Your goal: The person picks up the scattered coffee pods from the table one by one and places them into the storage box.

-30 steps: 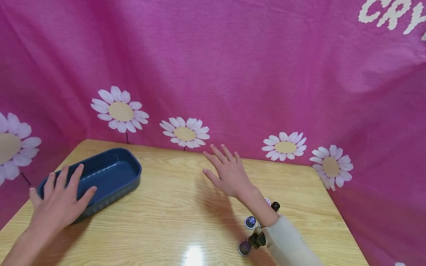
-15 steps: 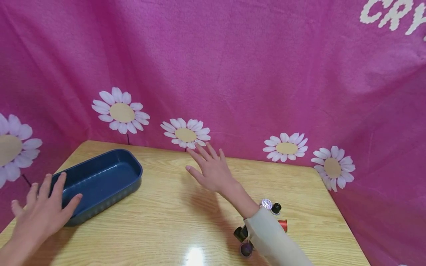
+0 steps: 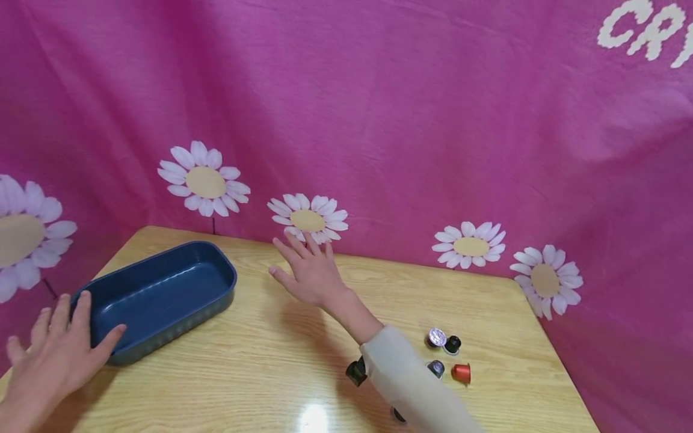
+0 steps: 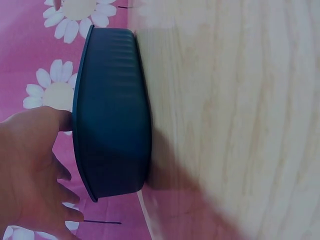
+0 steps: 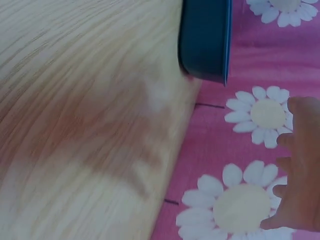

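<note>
My left hand [image 3: 59,349], fingers spread, is at the near left end of a dark blue oblong tray [image 3: 162,334]. In the left wrist view its thumb tip overlaps the rim of the tray [image 4: 110,115]; I cannot tell whether they touch. Nothing is held in it. To the right of the tray, my right hand [image 3: 311,273] hovers above the wooden table [image 3: 260,379], palm down and fingers spread, casting a shadow. A small black object [image 3: 356,371] shows beside the right sleeve cuff. The right wrist view shows part of the right hand [image 5: 302,165] at its edge.
Coffee capsules lie on the right: a silver-lidded one [image 3: 436,337], a black one [image 3: 452,344], a red one [image 3: 461,373] and dark ones partly behind the sleeve [image 3: 417,385]. A pink cloth [image 3: 379,120] with printed daisies hangs along the table's far edge.
My right hand has moved left towards the tray, and its sleeve uncovers more capsules. My left hand has drawn back left and nearer, off the tray's inside. The tray stays put.
</note>
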